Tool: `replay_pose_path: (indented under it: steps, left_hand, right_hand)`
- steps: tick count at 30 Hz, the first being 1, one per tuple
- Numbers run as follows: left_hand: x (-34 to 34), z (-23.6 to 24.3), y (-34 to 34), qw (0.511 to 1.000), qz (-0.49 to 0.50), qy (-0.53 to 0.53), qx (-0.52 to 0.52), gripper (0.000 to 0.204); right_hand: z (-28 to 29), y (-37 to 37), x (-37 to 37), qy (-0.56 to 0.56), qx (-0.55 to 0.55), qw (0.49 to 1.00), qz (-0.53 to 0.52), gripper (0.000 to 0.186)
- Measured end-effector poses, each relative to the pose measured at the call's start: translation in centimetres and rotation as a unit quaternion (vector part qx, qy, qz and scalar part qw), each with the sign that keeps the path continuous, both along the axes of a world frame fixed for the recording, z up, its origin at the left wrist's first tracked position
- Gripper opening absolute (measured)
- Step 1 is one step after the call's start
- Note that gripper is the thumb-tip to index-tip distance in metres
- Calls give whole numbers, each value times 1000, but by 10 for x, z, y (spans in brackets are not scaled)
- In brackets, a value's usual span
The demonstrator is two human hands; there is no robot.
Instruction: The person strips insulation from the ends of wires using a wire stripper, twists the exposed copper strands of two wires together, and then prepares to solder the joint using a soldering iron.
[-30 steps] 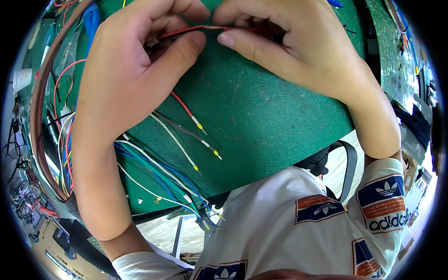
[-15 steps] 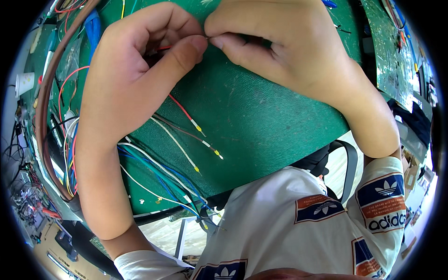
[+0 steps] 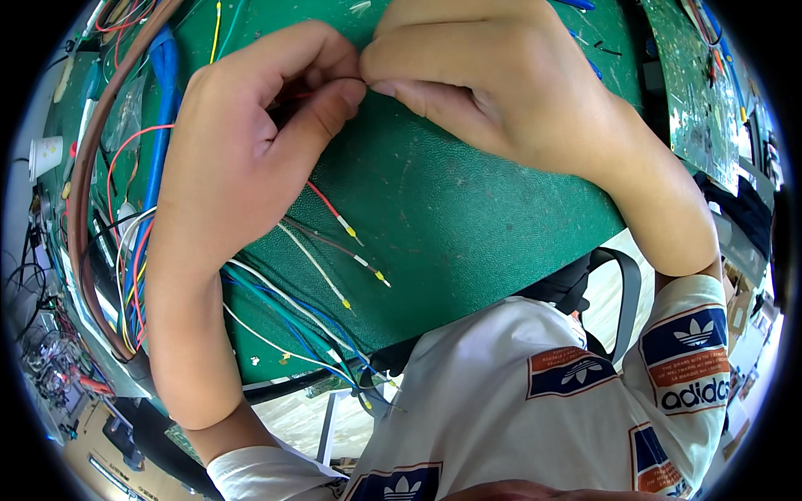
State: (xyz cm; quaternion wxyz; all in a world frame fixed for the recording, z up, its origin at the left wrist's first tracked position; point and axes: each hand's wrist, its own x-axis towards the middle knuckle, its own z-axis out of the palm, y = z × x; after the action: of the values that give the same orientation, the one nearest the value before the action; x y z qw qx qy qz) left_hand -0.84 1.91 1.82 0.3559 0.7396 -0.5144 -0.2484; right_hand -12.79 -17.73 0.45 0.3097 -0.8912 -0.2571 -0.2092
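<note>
My left hand (image 3: 225, 159) is closed on a thin red wire (image 3: 304, 94), part of which shows between thumb and fingers. Against its fingertips, my right hand (image 3: 501, 92) makes a pinch at the wire's end; the fingers hide the tip itself. Below my left hand, another red wire (image 3: 326, 203) with a yellow-collared crimped end lies on the green mat (image 3: 468, 225). Beside it are a brown wire (image 3: 334, 245) and a white wire (image 3: 320, 265), both with yellow collars at their tips.
A bundle of blue, green and white wires (image 3: 292, 305) runs under my left wrist and over the mat's front edge. A thick brown cable (image 3: 81, 184) curves along the left. Blue-handled tools (image 3: 578, 4) lie at the far right, near a circuit-board-like panel (image 3: 693, 92).
Both hands have moved slightly, the left one down and the right one a little down. The thin tip between the fingertips is now covered. The loose wires have shifted a little.
</note>
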Motion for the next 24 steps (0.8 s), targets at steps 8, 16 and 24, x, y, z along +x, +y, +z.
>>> replay_pose_path:
  steps: [8,16,24]
  left_hand:
    - [3,1,1,996,25,91,7,21]
    - [2,2,3,995,28,99,6,28]
    - [6,-1,2,997,22,78,-13,19]
  right_hand:
    - [-12,-4,5,-2,61,998,-6,10]
    - [-3,-4,3,-20,16,1000,-17,10]
    - [-7,-11,2,6,-5,999,-41,16]
